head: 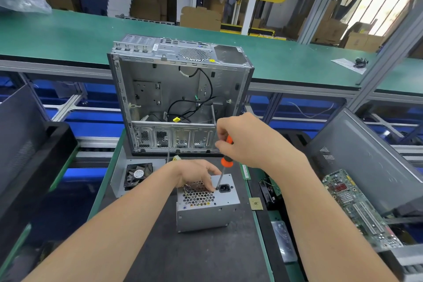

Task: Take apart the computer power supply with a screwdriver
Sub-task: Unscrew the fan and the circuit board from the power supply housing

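turning a screw is the job right now. the right hand (246,138) grips the orange screwdriver (225,162), its tip down by the black plug hole on top of the power supply (207,205). the left hand (198,174) presses on the box to steady it on the dark mat (194,254), in front of the empty computer case (178,94). the box looks whole and closed, so most work is left, i think.

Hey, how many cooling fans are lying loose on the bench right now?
2. One fan lies left of the power supply, beside the left hand. A second fan sits to its right, partly hidden; others may be out of sight.
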The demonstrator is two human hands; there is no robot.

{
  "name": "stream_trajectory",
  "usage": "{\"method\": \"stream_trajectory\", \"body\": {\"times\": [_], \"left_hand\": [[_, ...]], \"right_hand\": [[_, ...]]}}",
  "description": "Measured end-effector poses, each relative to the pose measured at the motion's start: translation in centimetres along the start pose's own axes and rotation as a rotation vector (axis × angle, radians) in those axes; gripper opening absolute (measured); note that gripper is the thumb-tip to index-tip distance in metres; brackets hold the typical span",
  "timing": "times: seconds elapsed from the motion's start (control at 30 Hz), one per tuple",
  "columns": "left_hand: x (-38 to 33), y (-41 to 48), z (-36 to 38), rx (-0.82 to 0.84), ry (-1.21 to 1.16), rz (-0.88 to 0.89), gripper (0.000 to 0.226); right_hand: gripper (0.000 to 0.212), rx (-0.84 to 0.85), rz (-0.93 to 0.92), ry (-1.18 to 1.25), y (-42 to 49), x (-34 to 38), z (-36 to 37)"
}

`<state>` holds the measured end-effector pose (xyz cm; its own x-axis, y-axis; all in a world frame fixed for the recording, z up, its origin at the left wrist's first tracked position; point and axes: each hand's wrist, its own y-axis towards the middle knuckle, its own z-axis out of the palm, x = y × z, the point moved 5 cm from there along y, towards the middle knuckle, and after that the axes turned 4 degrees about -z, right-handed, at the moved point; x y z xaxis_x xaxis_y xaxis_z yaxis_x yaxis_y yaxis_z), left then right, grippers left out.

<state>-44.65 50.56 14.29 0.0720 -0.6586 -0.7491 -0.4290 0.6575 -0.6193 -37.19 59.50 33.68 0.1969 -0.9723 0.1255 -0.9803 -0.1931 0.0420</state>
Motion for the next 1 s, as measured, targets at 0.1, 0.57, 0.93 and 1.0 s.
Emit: {"method": "stream_trajectory", "body": {"times": [0.1, 0.57, 0.93, 1.0], "left_hand": [[0.1, 0.1, -0.1, -0.019, 0.021, -0.006, 0.057], [-0.1, -0.6, 0.2, 0.016, 0.073, -0.019, 0.058], [-0.2, -0.8, 0.1, 0.002, 0.087, -0.001, 0.059], [-0.2, -0.6, 0.1, 0.005, 0.098, 0.002, 0.059]], "right_hand": [[0.011, 0.106, -0.096, 0.069, -0.4, 0.5, -0.3], [0.012, 0.079, -0.125, 0.055, -0.2, 0.9, 0.1], [0.023, 0.009, 0.011, -0.043, -0.1, 1.0, 0.4], [0.004, 0.062, -0.069, 0.032, -0.2, 1.1, 0.1]]}}
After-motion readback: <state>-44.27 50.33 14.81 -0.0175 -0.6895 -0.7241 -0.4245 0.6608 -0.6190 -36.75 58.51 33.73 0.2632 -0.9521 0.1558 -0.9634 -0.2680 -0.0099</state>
